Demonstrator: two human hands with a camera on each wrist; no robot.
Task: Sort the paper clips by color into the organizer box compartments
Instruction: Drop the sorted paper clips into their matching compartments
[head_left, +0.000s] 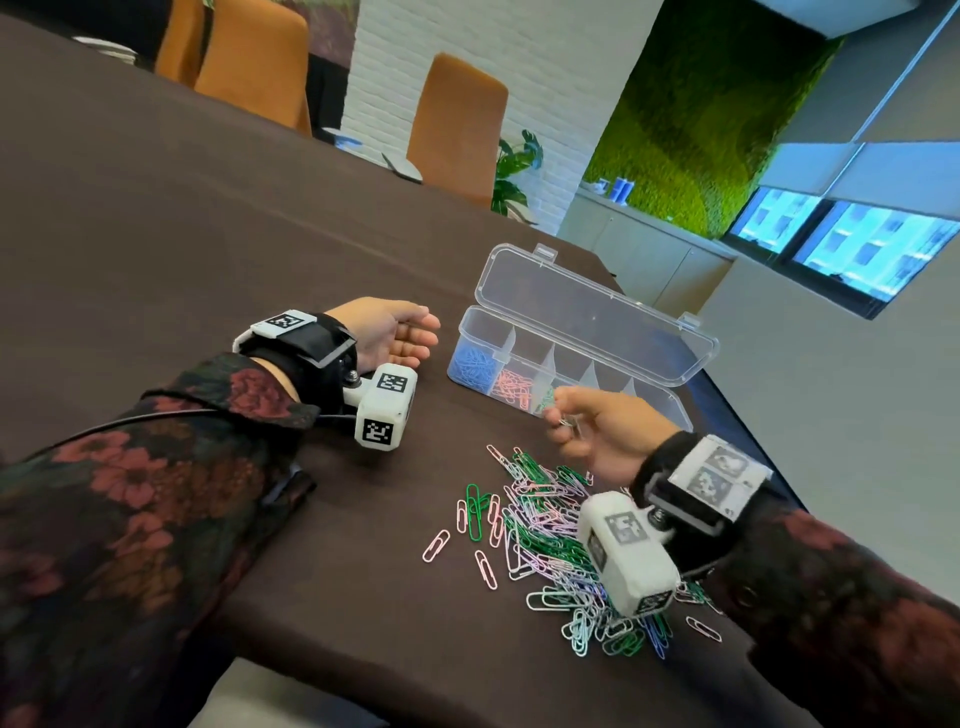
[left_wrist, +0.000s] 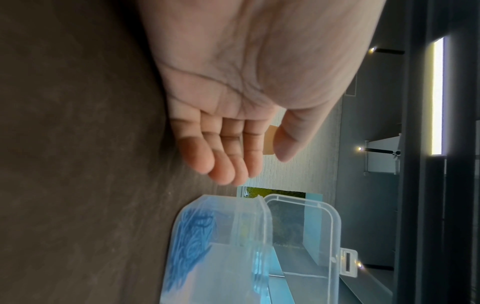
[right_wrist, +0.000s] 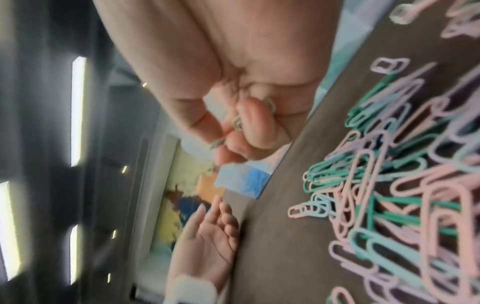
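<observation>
A clear organizer box (head_left: 597, 364) stands open on the dark table, lid tilted back. Its left compartment holds blue clips (head_left: 471, 364), the one beside it pink clips (head_left: 514, 387), and a third shows a few green ones. A mixed pile of paper clips (head_left: 550, 530) in green, pink, lilac and pale blue lies in front. My right hand (head_left: 563, 422) hovers at the box's front wall, fingers curled round a few pale green clips (right_wrist: 237, 123). My left hand (head_left: 410, 338) rests palm up just left of the box (left_wrist: 249, 246), fingers relaxed and empty.
The dark tablecloth (head_left: 208, 234) stretches far to the left and back. Orange chairs (head_left: 457, 124) stand along the far edge. The table's front edge runs close below the pile. Loose clips (head_left: 436, 545) lie scattered at the pile's left.
</observation>
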